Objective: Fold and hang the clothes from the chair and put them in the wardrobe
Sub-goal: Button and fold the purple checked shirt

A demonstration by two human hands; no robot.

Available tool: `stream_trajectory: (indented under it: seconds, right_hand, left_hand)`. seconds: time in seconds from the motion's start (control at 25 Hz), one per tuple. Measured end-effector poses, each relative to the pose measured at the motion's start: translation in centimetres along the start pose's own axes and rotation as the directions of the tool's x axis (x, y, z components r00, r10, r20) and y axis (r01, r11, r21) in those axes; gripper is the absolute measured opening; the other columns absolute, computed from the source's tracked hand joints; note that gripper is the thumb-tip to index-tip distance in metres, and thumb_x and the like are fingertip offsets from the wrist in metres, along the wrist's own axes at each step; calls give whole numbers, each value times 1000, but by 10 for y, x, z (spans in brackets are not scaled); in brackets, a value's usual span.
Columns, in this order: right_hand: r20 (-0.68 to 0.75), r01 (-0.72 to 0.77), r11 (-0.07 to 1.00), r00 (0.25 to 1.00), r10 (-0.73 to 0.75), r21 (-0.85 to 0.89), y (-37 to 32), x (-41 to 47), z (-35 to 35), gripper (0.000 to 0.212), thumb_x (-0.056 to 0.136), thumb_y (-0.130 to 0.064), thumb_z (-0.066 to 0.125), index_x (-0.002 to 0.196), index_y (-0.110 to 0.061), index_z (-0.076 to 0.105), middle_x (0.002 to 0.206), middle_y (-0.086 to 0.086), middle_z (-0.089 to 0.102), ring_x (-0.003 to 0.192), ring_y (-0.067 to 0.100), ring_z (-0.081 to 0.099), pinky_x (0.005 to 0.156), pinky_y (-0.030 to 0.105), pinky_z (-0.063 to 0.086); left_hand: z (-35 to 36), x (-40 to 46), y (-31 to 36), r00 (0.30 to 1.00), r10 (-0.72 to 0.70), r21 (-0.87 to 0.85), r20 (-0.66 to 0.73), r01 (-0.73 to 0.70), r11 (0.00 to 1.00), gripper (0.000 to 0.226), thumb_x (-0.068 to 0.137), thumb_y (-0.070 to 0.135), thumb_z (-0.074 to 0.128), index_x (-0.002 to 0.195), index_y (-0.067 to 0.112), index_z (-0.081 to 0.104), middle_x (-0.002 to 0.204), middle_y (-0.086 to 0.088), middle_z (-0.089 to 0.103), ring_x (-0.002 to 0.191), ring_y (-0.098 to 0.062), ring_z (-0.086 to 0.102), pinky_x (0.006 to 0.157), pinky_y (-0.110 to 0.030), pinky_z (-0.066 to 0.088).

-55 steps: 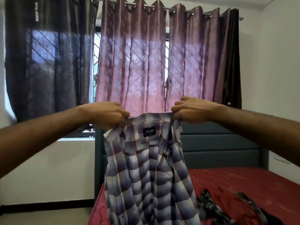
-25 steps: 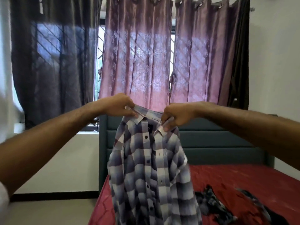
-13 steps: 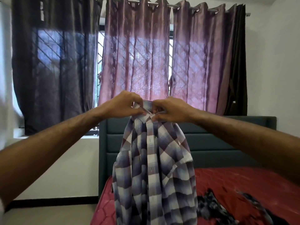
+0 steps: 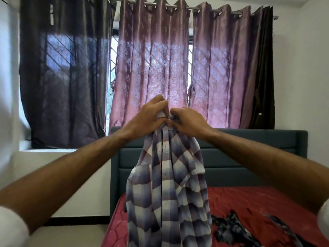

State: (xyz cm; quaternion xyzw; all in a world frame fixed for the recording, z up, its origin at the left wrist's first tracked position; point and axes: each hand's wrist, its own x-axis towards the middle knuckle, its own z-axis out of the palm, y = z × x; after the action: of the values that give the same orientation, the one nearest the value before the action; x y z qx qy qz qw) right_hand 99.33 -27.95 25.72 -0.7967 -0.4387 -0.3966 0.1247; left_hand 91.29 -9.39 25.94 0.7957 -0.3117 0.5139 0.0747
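A red mattress (image 4: 249,202) with a dark teal headboard (image 4: 249,148) sits under a curtained window (image 4: 153,68), and a second dark garment (image 4: 229,229) lies crumpled on it, probably waiting its turn. In front of the bed a checked shirt (image 4: 167,193) hangs full length in the air, its front edges meeting down the middle, seemingly so gravity straightens it for buttoning or folding. At its collar the left hand (image 4: 146,118) and right hand (image 4: 188,122) meet, each pinching the fabric with curled fingers, likely working the top button.
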Motion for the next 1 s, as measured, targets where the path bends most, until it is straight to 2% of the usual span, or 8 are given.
stream_trajectory:
  seconds: [0.08,0.16,0.32,0.52,0.68,0.8,0.88,1.0]
  right_hand:
    - [-23,-13,997,1000,11,-79,6,-2,3,20,93,-45,64,86,-30,52,97,-4,50,98,18,41,81,38,30]
    - [9,-53,989,998,54,-139,18,-3,2,19,92,-40,66,101,-25,59,111,0,43,105,20,37,89,41,31]
    - [42,-199,974,978,205,-106,59,-16,-19,15,99,-28,59,100,-26,44,102,-1,56,87,23,55,66,32,36]
    - [-81,-349,856,935,345,-381,98,-36,-40,14,102,-17,49,112,-18,40,102,10,68,75,30,56,64,37,35]
    - [-322,-357,835,918,231,-419,89,-22,-79,14,100,-12,47,114,-15,46,97,11,65,84,35,65,61,39,35]
    - [-175,-263,941,958,228,-212,82,-9,-125,14,97,-17,59,107,-16,48,95,7,61,81,29,60,67,40,42]
    - [34,-212,968,977,210,136,81,-10,-154,20,92,-16,73,102,-6,59,92,12,66,80,22,64,73,42,52]
    - [297,-270,863,943,149,426,80,-20,-178,35,85,-21,82,110,0,68,105,18,74,92,27,72,85,41,57]
  left_hand:
    - [19,-9,5,984,-177,-63,-17,176,982,50,79,9,82,119,8,51,117,-7,46,98,-15,50,81,-20,47]
    - [38,-34,3,907,-394,-76,150,408,910,68,80,14,80,132,21,37,126,-6,46,101,-17,57,80,-28,55]
    - [43,-83,-25,750,-563,161,347,544,823,18,70,39,64,82,39,50,87,8,65,86,-21,68,69,-38,54]
    - [25,-36,-10,833,-534,182,143,508,842,11,89,10,63,92,20,62,97,0,64,89,-22,63,76,-39,53]
    - [-11,4,5,865,-479,227,-151,502,834,24,92,-4,58,110,10,64,107,-8,62,90,-23,58,76,-33,42]
    - [-49,9,-2,880,-423,189,-216,462,866,19,96,1,61,112,5,69,103,-14,70,89,-27,63,78,-24,40]
    - [-77,4,-6,879,-460,-76,-125,453,888,10,95,10,68,102,11,75,87,-5,72,83,-16,66,71,-12,43]
    - [-108,-10,-4,822,-544,-533,169,540,651,6,84,20,75,87,23,80,80,8,74,73,-4,65,68,-13,53]
